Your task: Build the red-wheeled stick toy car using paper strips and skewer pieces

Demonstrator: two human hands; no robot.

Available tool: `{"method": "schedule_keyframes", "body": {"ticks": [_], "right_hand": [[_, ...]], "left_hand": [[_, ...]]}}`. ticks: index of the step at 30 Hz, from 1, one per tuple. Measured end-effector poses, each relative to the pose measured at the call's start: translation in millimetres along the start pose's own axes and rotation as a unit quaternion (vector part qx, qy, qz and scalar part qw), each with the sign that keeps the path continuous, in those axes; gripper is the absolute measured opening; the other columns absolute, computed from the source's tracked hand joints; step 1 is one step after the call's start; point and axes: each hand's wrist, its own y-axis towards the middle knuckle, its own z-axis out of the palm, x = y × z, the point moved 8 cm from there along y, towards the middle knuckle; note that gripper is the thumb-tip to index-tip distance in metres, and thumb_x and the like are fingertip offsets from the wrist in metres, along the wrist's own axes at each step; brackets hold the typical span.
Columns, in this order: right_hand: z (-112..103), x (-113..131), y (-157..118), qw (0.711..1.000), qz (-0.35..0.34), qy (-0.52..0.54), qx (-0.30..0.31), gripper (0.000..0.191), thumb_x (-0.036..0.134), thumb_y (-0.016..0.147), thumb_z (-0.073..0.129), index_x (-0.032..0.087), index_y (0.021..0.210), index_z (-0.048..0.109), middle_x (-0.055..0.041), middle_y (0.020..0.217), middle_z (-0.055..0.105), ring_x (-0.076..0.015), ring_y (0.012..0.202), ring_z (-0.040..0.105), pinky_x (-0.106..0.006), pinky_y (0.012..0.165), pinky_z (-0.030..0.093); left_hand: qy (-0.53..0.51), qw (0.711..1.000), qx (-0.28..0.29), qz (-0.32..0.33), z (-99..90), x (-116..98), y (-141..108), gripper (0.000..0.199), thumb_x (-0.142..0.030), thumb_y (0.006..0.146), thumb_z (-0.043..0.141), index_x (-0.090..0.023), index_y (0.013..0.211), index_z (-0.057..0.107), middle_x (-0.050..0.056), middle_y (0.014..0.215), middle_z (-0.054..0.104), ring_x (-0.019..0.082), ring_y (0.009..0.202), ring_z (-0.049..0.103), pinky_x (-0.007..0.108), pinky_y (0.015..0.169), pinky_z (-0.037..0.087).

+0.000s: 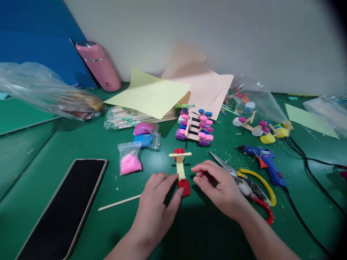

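Note:
A small stick model (180, 169) stands on the green table in front of me, made of a pale flat strip with a thin crosspiece near its far end. Red pieces (184, 188) sit at both of its ends. My left hand (159, 198) pinches the near end of the model between thumb and forefinger. Just to the right of it, my right hand (217, 184) hovers with curled fingers, a small gap between thumb and forefinger and nothing visible in it. Partly behind the left hand lies a thin wooden stick (119, 203).
Scissors (244, 184) and a blue glue gun (264, 160) with its cord lie at right. A phone (62, 209) is at left. Clay bags (130, 162), finished stick models (193, 128), paper sheets (151, 92) and a pink bottle (99, 66) are further back.

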Motion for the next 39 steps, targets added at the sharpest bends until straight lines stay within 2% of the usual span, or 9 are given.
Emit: {"method": "schedule_keyframes", "body": {"ticks": [5, 10, 18, 24, 39], "right_hand": [[10.1, -12.3, -9.2, 0.997, 0.063, -0.034, 0.001, 0.032, 0.030, 0.071, 0.064, 0.024, 0.098, 0.048, 0.0017, 0.082, 0.051, -0.0120, 0.067, 0.047, -0.024, 0.062, 0.042], [19.6, -12.1, -10.5, 0.995, 0.044, -0.088, 0.023, 0.034, 0.037, 0.069, 0.064, 0.025, 0.096, 0.046, 0.0020, 0.086, 0.052, -0.0126, 0.066, 0.047, -0.026, 0.060, 0.040], [22.8, -7.0, -7.8, 0.992, 0.004, -0.121, 0.025, 0.029, 0.032, 0.069, 0.064, 0.024, 0.092, 0.049, 0.0013, 0.086, 0.053, -0.0131, 0.067, 0.048, -0.024, 0.057, 0.037], [23.9, -7.9, -7.6, 0.992, 0.002, -0.121, 0.022, 0.029, 0.032, 0.069, 0.064, 0.024, 0.092, 0.049, 0.0013, 0.086, 0.053, -0.0123, 0.065, 0.047, -0.024, 0.056, 0.037], [22.7, -4.5, -7.3, 0.990, -0.009, -0.136, 0.027, 0.030, 0.038, 0.070, 0.063, 0.022, 0.092, 0.050, -0.0004, 0.086, 0.054, -0.0141, 0.070, 0.048, -0.024, 0.057, 0.036]], "left_hand": [[-0.002, 0.999, 0.037, -0.007, -8.3, 0.1, 15.0, 0.020, -0.021, 0.077, 0.052, -0.016, 0.095, 0.060, 0.005, 0.084, 0.058, 0.018, 0.080, 0.054, 0.030, 0.068, 0.046], [-0.010, 0.998, 0.059, 0.013, -6.1, -3.8, 26.5, 0.016, -0.018, 0.075, 0.054, -0.016, 0.088, 0.063, 0.005, 0.081, 0.057, 0.018, 0.077, 0.054, 0.031, 0.066, 0.046], [-0.023, 0.998, 0.014, 0.053, -1.8, -10.8, 23.3, 0.011, -0.016, 0.075, 0.055, -0.018, 0.082, 0.063, 0.003, 0.075, 0.056, 0.016, 0.072, 0.051, 0.029, 0.062, 0.044], [-0.035, 0.996, -0.023, 0.083, -4.8, -14.3, 22.7, 0.011, -0.014, 0.074, 0.057, -0.017, 0.083, 0.062, 0.003, 0.076, 0.057, 0.015, 0.072, 0.051, 0.028, 0.062, 0.044], [-0.045, 0.993, -0.010, 0.107, -5.3, -13.1, 22.0, 0.010, -0.013, 0.075, 0.056, -0.017, 0.080, 0.064, 0.003, 0.073, 0.059, 0.014, 0.070, 0.052, 0.026, 0.061, 0.045]]}}
